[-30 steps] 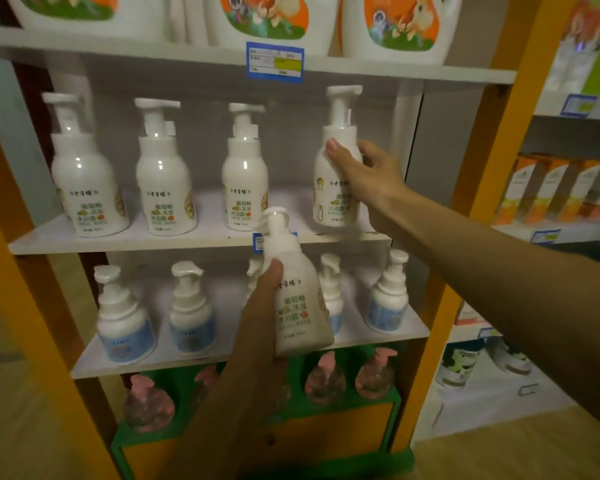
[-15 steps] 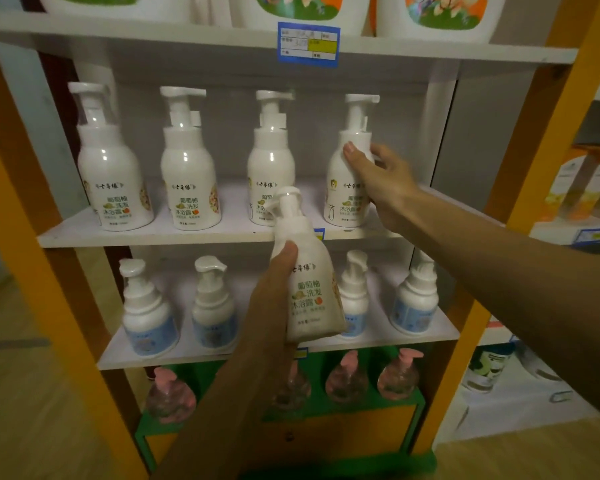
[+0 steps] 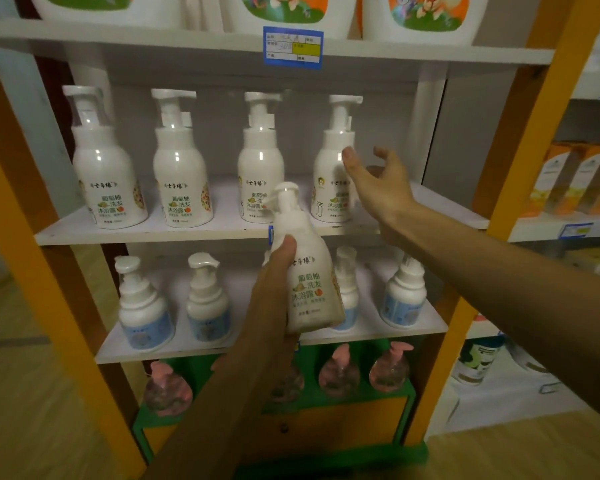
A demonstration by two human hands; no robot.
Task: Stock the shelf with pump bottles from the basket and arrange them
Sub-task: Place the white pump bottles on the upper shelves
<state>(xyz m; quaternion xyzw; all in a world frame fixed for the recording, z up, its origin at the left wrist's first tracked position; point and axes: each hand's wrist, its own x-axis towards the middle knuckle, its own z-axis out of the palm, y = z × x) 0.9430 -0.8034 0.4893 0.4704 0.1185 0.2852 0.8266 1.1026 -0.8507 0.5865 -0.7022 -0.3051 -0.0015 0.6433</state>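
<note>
My left hand (image 3: pixel 274 292) grips a white pump bottle (image 3: pixel 307 271), held tilted in front of the shelves. On the middle shelf (image 3: pixel 201 233) stand several matching white pump bottles in a row. The rightmost shelf bottle (image 3: pixel 329 174) stands upright. My right hand (image 3: pixel 378 183) hovers just to its right with fingers spread, the thumb tip near the bottle's shoulder, holding nothing. The basket is out of view.
Smaller blue-labelled pump bottles (image 3: pixel 142 306) line the lower shelf (image 3: pixel 222 348). Pink pump bottles (image 3: pixel 167 389) sit on a green stand below. Large jugs (image 3: pixel 291 8) fill the top shelf, which carries a blue price tag (image 3: pixel 292 47). Orange uprights (image 3: pixel 520 168) frame the unit. Boxes (image 3: pixel 575 178) stand at right.
My right hand has let go of the rightmost shelf bottle and opened, drawing slightly to the right. My left hand still holds its bottle in about the same place.
</note>
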